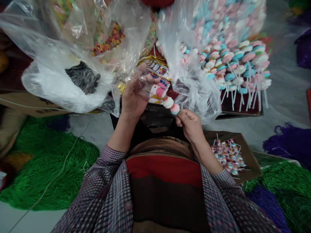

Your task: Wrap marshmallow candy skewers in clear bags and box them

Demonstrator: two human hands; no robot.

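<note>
Dark table (225, 108) stood ahead, clear bag (175, 38) of pastel candies (218, 19) at far right. Heap of candy sticks (239, 64) lay just nearer. Cardboard box (250, 161) of wrapped candies (229, 158) sat low, right. Left hand (134, 94), fingers parted, was at clear film (145, 90); could not tell whether it gripped any. Right hand (190, 123) pinched lower end of tilted pink, white and blue candy stick (168, 103), between hands, near table's front edge.

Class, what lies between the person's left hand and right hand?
The head view shows a candy skewer there, with part of a printed wrapper near its upper end.
</note>
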